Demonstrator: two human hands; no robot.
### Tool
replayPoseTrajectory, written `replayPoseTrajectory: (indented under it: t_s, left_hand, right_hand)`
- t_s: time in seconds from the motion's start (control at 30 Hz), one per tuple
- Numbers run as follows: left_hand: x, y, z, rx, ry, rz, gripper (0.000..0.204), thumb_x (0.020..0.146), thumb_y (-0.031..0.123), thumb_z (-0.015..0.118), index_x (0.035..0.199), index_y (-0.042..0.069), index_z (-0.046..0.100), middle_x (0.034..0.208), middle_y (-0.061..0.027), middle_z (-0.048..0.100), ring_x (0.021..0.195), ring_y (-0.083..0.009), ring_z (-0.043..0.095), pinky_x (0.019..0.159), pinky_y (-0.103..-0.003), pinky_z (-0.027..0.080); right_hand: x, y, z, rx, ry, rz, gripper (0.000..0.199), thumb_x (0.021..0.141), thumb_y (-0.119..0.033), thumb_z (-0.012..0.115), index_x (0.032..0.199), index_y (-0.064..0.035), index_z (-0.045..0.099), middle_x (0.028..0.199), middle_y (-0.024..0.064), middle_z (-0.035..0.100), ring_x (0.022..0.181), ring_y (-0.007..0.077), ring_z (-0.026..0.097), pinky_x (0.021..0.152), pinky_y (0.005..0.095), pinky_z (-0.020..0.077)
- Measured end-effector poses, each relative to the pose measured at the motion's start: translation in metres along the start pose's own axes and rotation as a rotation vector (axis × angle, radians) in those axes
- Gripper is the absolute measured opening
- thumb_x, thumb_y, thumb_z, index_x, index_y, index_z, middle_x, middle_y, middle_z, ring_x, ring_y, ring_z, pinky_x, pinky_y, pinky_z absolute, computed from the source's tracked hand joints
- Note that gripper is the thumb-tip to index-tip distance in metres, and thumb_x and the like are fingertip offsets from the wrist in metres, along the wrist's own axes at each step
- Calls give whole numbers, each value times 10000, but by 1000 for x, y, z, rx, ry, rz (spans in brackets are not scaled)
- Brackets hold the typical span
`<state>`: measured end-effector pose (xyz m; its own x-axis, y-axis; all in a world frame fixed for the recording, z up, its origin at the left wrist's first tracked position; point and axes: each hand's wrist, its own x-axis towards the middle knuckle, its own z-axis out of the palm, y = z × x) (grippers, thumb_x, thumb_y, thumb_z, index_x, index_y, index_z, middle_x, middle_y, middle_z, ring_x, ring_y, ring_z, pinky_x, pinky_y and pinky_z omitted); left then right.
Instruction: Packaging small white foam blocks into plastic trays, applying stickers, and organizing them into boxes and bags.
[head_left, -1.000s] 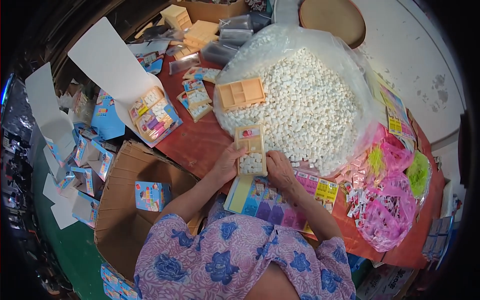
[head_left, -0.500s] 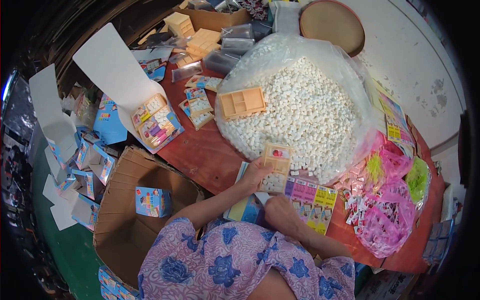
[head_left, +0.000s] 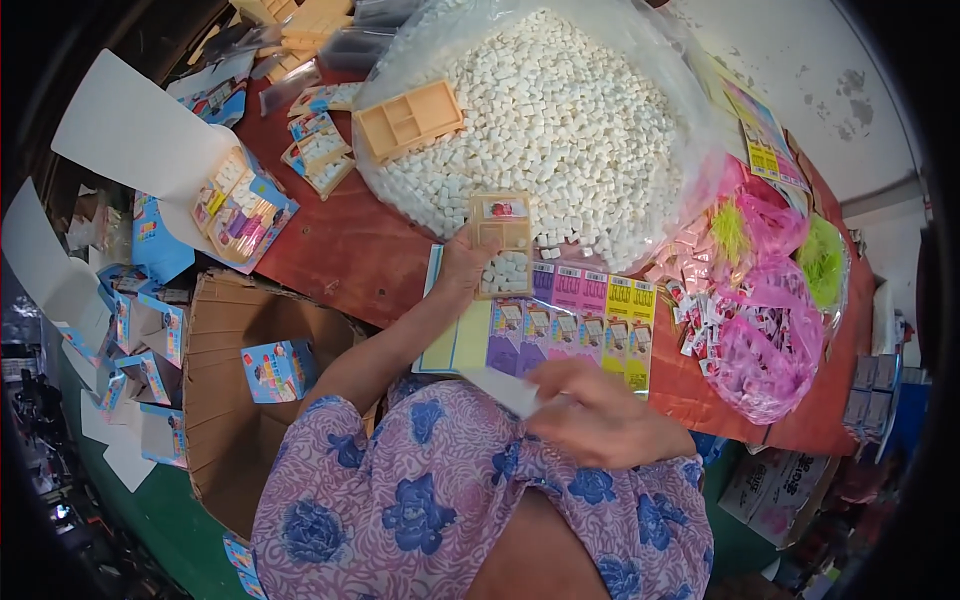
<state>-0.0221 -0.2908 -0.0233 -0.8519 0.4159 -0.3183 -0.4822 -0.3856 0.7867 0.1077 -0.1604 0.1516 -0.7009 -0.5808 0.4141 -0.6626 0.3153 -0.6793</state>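
Observation:
My left hand point(head_left: 462, 268) grips the side of a small beige compartment tray point(head_left: 502, 236). White pieces fill its near section, and a small packet with a red print sits in its far one. My right hand point(head_left: 600, 412), blurred by motion, pinches a white paper slip point(head_left: 508, 390) above my lap. Between the hands lies a sheet of printed strips point(head_left: 570, 335) in purple, pink and yellow, over a pale yellow sheet point(head_left: 452, 340). Just beyond the tray spreads a big clear bag of small white pieces point(head_left: 590, 130).
An unfilled beige tray point(head_left: 410, 118) rests on the bag's left side. Pink bags of small packets point(head_left: 765, 350) stand at right, near green strands point(head_left: 822, 262). At left are an open display box point(head_left: 245, 205) and a large carton point(head_left: 225, 400) holding a blue box point(head_left: 278, 372).
My right hand has pulled the white slip back off the sheets toward my lap, rightward. My left hand keeps the tray beside the bag. The whole view has shifted.

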Motion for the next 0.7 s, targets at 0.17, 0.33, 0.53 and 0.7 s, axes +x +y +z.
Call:
replayPoseTrajectory:
  t_s: [0.17,0.33,0.53,0.7]
  left_hand:
    - [-1,-4,7,-104,-68,-46,275,786,17,467,1061,11,453,922,-101,577,781,-178,587,671,-301,498]
    - [-10,-2,22,-357,-129,-198,295,787,58,500,1074,20,444,951,-89,563,812,-167,576,697,-292,491]
    - [-16,-4,27,-345,-110,-174,302,795,149,529,1069,44,455,1025,-72,529,924,-141,528,780,-287,457]
    - [-15,-1,27,-277,-143,-166,285,807,166,516,1059,46,460,1021,-75,530,922,-148,530,782,-291,457]
  right_hand:
    - [-7,32,-8,274,925,384,120,725,39,547,787,-30,470,726,38,499,622,112,482,577,229,428]
    - [-4,113,20,756,1105,563,147,718,33,568,799,-46,474,679,-1,505,574,45,482,515,170,421]
    - [-6,133,27,657,1159,617,141,737,16,564,820,-46,469,706,0,504,589,51,499,510,172,442]
    - [-17,151,33,620,1134,644,154,736,5,568,846,-45,472,734,9,506,621,66,506,538,185,451]
